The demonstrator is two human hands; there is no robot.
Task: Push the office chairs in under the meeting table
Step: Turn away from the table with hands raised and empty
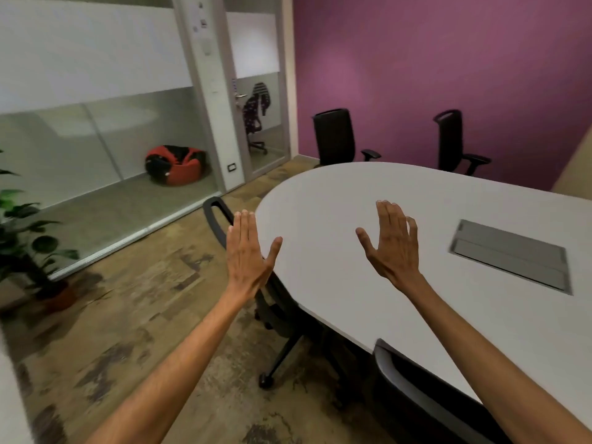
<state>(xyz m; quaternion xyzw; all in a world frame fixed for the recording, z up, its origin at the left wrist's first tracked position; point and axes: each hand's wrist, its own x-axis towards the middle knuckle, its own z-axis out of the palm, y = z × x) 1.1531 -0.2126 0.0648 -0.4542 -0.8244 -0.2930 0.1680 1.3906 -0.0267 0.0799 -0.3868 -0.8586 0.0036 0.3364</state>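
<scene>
So we've got both arms stretched out in front of us here, and neither hand is on anything. Our left hand [248, 251] is flat with the fingers [244, 224] straight and pressed together, thumb sticking out, held up over the rounded end edge of the white oval tabletop [400, 302]. Our right hand [392, 245] is the same deal, fingers spread loosely and empty, held above the tabletop well in from the edge. The nearest office chair [278, 312] sits right at that rounded end, seat tucked under the tabletop, its dark backrest loop poking up just past the left hand and the wheeled base showing on the floor below. A second chair [416, 395] is at the near long edge, down by our right forearm, with its grey back tight against the edge. Two more black chairs stand along the purple wall [448, 59] on the far side: the left one [334, 137] and the right one [451, 141] both look pulled back, apart from the far edge. There's a grey cable hatch [509, 254] set into the tabletop toward the right. Off to the left we can see a potted plant [28, 238], and beyond the glass partition [96, 139] a red and black beanbag [174, 165].
</scene>
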